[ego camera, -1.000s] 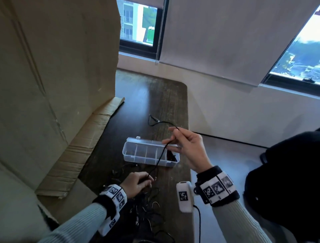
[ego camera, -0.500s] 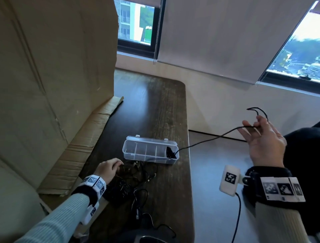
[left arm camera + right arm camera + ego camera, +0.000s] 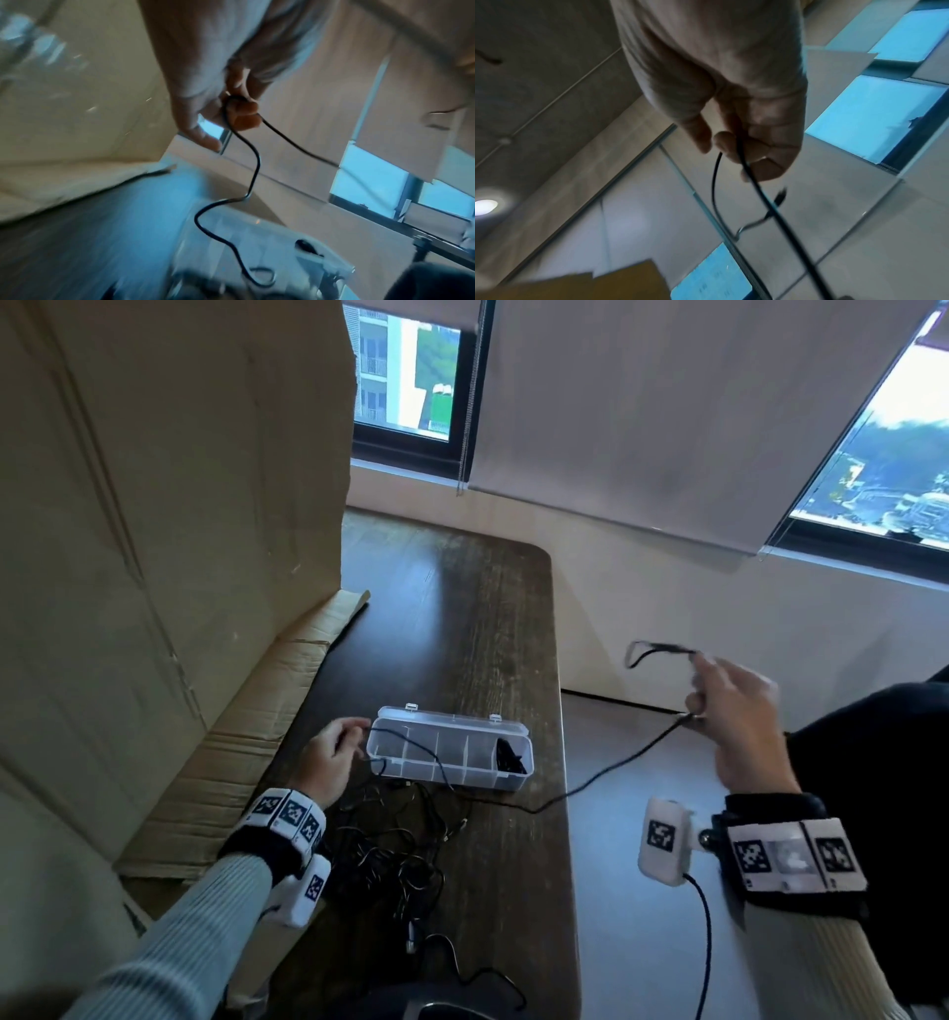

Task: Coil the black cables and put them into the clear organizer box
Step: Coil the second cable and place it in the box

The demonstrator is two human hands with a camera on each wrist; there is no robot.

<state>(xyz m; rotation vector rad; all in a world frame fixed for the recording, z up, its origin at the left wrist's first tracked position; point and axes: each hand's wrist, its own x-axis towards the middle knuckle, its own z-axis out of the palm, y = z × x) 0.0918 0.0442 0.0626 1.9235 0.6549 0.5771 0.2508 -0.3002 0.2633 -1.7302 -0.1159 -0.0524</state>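
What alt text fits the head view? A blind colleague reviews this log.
A person stretches a black cable between the left hand, beside a clear box on a dark table, and the raised right hand past the table's edge. More cables lie tangled near the left wrist; cardboard stands at left.

1. Setting: an upper-floor office-type room.
2. Evidence: large windows [image 3: 411, 377] with roller blinds [image 3: 642, 418] behind the dark wooden table [image 3: 462, 618] show buildings and treetops outside.
3. Evidence: plain light walls; a tall cardboard sheet [image 3: 169, 505] stands left of the table.
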